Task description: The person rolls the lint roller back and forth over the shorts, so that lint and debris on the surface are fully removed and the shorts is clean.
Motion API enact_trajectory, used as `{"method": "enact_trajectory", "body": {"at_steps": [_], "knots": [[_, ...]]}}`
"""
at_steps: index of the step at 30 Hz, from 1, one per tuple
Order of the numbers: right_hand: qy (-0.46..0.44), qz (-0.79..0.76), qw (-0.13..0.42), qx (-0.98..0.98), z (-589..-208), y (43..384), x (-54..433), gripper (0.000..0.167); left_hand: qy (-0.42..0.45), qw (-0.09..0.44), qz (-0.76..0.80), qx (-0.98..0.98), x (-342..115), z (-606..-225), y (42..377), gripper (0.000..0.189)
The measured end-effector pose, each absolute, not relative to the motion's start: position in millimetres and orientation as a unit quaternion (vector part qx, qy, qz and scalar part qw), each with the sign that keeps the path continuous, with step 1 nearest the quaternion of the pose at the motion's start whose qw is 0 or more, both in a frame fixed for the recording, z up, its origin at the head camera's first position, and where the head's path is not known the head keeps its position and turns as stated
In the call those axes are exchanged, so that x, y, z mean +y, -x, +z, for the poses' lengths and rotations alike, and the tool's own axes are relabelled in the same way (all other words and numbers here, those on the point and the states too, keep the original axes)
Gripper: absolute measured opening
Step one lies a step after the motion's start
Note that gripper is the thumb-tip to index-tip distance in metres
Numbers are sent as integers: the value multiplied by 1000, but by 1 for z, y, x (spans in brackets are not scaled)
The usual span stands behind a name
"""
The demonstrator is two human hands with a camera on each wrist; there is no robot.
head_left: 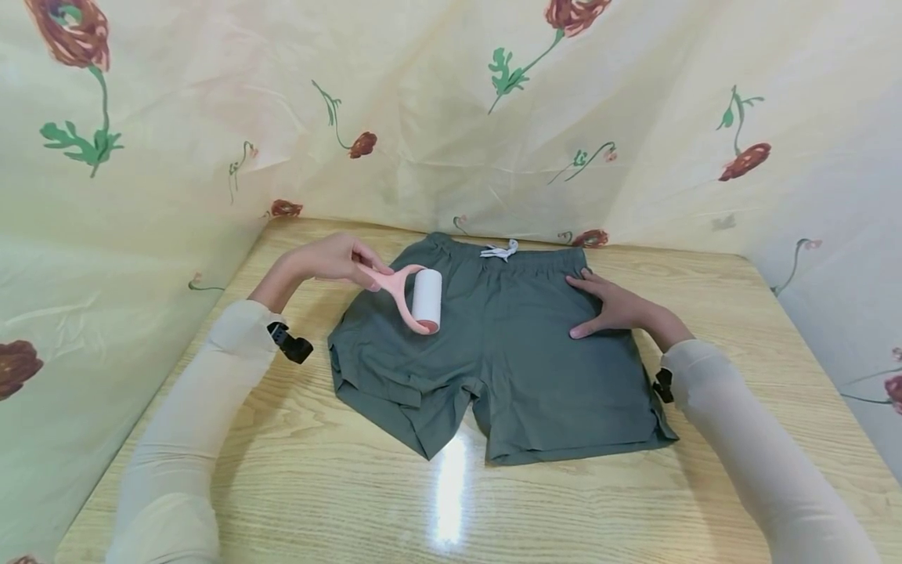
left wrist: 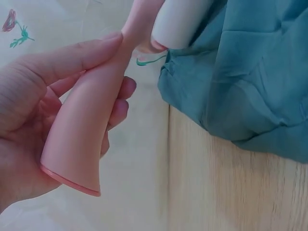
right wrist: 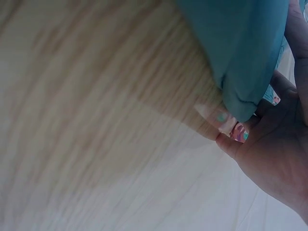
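Dark green shorts (head_left: 543, 368) lie on the table, waistband to the back, with a white drawstring (head_left: 502, 251) at its middle. The hem of the left-side leg is folded over and creased. My left hand (head_left: 337, 257) grips the pink handle of a lint roller (head_left: 427, 299), whose white cylinder is over the upper left part of the shorts. In the left wrist view, fingers and thumb wrap round the flared handle (left wrist: 83, 130). My right hand (head_left: 611, 305) rests with spread fingers on the right side of the shorts, below the waistband. In the right wrist view, cloth hides some of its fingers.
The wooden table (head_left: 338, 501) extends in front of the shorts and to both sides. A cream flowered cloth (head_left: 423, 94) hangs along the table's back and left edges. A bright light reflection shows on the tabletop near the front. Black wrist straps sit on both sleeves.
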State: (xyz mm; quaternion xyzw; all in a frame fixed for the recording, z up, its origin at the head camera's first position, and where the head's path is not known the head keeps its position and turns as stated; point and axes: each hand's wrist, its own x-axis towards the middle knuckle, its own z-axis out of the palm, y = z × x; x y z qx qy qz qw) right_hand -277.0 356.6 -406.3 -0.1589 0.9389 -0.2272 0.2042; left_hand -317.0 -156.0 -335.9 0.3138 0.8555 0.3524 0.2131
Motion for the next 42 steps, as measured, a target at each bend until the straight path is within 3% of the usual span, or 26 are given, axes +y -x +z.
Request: {"method": "enact_trajectory", "body": {"at_steps": [10,27,42], "knots": [[164,-231,205,937,-404,277,359,111,-339,158,377,847,-135,-333,319,31],[167,-228,209,936,-405,280,361,111,-361,119,396,836,-77,-340,321,32],[166,-217,207,939,-402,282,362,113,-430,162,381,802,-8,-346,299,33]]}}
